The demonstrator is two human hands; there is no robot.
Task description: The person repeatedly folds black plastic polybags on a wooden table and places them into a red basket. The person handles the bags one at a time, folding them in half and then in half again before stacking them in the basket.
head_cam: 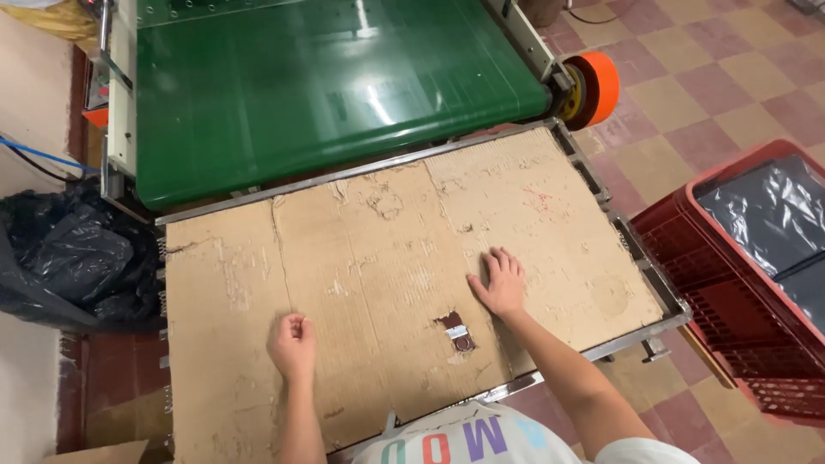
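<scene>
Left hand: fingers curled together into a loose fist, holding nothing, resting on the cardboard near its front edge

Right hand: flat, palm down, fingers stretched out and slightly apart, pressed on the cardboard right of centre; holds nothing

Cardboard: one worn brown sheet, scuffed and torn, lying flat on the table, a metal frame whose rim shows along the right and front edges; a small hole in the sheet lies between the two hands, nearer the right, with metal showing through

Green conveyor belt: just beyond the far edge of the cardboard

Orange roller: at the belt's right end

Black bag: left of the table, on the floor

Red crate: right of the table, holding grey plastic packets
</scene>
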